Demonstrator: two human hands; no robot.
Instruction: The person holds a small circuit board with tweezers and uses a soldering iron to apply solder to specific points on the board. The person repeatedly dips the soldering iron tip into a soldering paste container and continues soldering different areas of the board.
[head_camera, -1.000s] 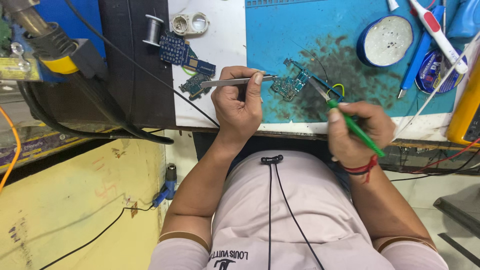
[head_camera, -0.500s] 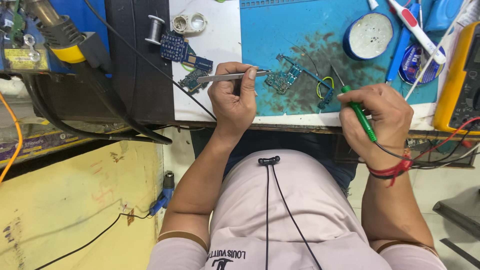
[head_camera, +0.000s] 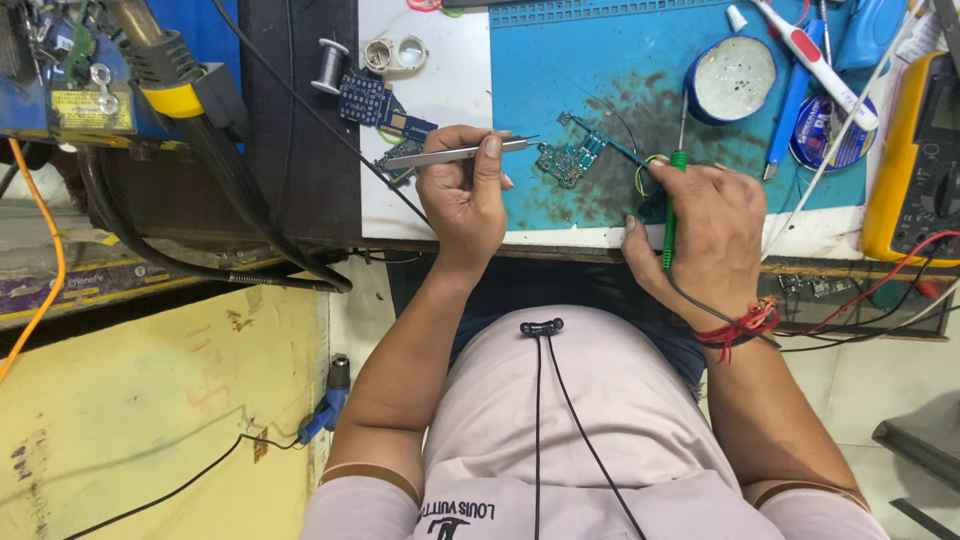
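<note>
My left hand grips metal tweezers that lie level, tips pointing right toward a small green circuit board on the stained blue mat. The tips stop just short of the board. My right hand holds a green-handled soldering iron upright, its metal tip pointing away from me, right of the board. A thin blue strip and a yellow-green wire loop lie between the board and my right hand.
Blue circuit boards, a solder spool and a small loupe lie at the left. A round white tin, a red-white tool and a yellow multimeter sit at the right. A hot-air nozzle with black hose is far left.
My right hand has swung the soldering iron from a slant to upright and moved closer to the board. The tweezers stay level by the board.
</note>
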